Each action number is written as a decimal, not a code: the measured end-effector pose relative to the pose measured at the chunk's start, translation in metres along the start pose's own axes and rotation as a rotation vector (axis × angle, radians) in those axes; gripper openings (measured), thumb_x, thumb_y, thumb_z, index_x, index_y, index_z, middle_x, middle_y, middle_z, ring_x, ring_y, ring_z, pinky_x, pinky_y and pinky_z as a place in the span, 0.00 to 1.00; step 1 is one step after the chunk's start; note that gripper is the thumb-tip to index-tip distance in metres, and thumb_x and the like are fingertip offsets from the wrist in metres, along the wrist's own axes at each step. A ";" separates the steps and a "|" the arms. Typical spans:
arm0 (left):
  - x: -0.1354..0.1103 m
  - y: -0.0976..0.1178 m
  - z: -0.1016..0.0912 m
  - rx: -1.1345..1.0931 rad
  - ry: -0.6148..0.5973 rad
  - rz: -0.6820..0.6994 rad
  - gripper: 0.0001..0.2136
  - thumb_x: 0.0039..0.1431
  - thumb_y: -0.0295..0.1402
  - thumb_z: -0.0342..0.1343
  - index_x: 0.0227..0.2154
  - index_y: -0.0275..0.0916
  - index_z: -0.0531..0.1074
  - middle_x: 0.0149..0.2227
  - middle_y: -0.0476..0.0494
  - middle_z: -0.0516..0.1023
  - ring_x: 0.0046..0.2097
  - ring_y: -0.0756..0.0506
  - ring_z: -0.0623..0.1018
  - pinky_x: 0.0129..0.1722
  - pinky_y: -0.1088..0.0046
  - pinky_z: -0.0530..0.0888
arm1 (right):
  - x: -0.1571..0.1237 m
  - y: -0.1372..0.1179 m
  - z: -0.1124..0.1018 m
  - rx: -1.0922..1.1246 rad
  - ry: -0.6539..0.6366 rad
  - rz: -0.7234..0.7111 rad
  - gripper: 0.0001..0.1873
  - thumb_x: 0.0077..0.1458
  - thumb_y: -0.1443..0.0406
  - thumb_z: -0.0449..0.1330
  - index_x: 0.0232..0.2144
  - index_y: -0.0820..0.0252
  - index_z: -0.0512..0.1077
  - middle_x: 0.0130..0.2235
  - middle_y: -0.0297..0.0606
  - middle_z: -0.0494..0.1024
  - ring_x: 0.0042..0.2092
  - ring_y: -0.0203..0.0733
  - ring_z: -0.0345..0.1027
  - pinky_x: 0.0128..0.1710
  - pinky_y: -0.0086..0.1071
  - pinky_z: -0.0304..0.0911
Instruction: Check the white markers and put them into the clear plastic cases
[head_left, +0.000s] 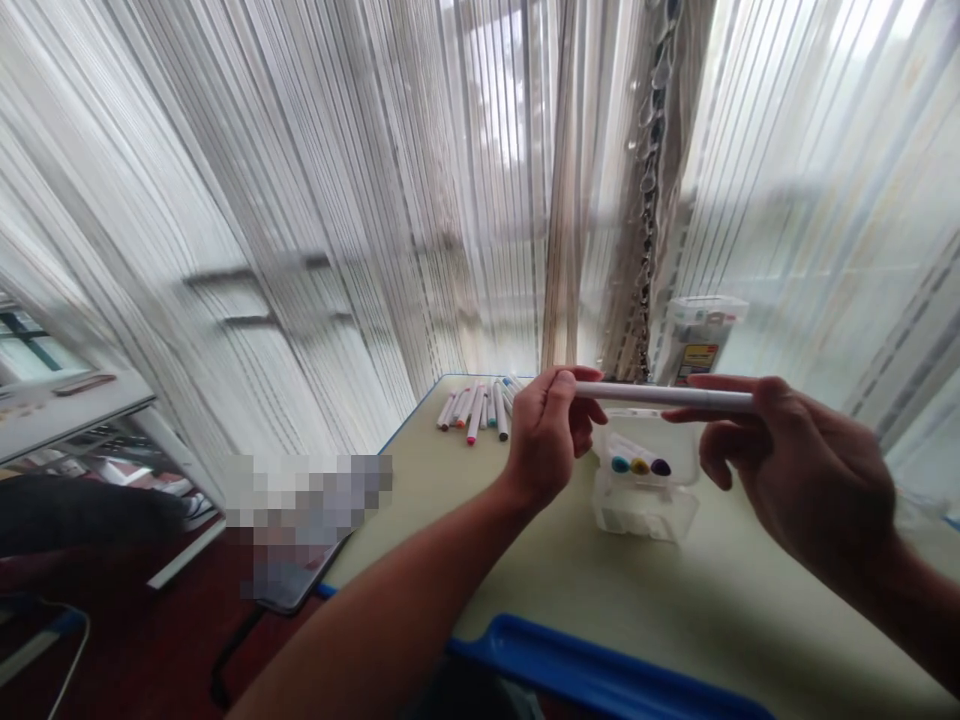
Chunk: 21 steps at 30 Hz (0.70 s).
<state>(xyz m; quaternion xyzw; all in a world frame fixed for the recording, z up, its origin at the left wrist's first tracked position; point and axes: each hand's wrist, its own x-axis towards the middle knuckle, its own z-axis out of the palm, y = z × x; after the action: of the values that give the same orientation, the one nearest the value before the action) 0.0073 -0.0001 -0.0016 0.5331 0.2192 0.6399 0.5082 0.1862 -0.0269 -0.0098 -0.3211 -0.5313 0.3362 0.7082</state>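
A white marker [637,394] is held level above the table, pinched at its left end by my left hand [551,425] and at its right end by my right hand [814,470]. My fingers cover both of its ends. Just below and behind it stands a clear plastic case [646,515] with its lid up. Three markers with teal, yellow and dark purple ends [640,466] lie in the case. Left of my left hand, several white markers [472,408] with coloured ends lie in a loose pile on the table.
The pale table [420,540] has a blue tray edge [600,670] along its front. A clear container with a yellow label [697,340] stands at the back right. Sheer striped curtains [337,200] hang behind. At far left is a white desk [75,410], with a dark-clothed limb [90,515] below it.
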 end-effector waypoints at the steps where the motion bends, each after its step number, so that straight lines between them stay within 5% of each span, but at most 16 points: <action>1: 0.000 0.000 0.000 0.003 -0.001 0.003 0.15 0.65 0.43 0.51 0.37 0.35 0.72 0.20 0.50 0.72 0.16 0.56 0.59 0.14 0.78 0.55 | 0.000 0.000 0.000 -0.026 -0.006 -0.009 0.15 0.63 0.54 0.59 0.40 0.57 0.80 0.31 0.44 0.82 0.18 0.38 0.64 0.15 0.34 0.55; 11: -0.001 0.002 -0.001 0.063 -0.063 0.053 0.12 0.63 0.41 0.58 0.36 0.35 0.72 0.21 0.52 0.72 0.16 0.57 0.59 0.13 0.81 0.57 | 0.002 -0.001 0.001 -0.191 0.011 -0.143 0.12 0.56 0.57 0.68 0.36 0.59 0.76 0.26 0.35 0.79 0.15 0.30 0.59 0.12 0.27 0.53; 21: 0.000 -0.003 -0.005 0.105 -0.077 0.048 0.14 0.58 0.41 0.64 0.36 0.34 0.74 0.23 0.51 0.73 0.17 0.57 0.63 0.15 0.82 0.60 | 0.006 0.000 0.000 -0.061 0.056 0.053 0.17 0.53 0.53 0.69 0.33 0.62 0.77 0.25 0.37 0.80 0.12 0.30 0.59 0.09 0.27 0.51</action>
<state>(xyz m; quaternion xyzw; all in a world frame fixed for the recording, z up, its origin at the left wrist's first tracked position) 0.0039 0.0025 -0.0057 0.5885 0.2198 0.6186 0.4720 0.1877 -0.0223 -0.0065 -0.3658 -0.5127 0.3292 0.7035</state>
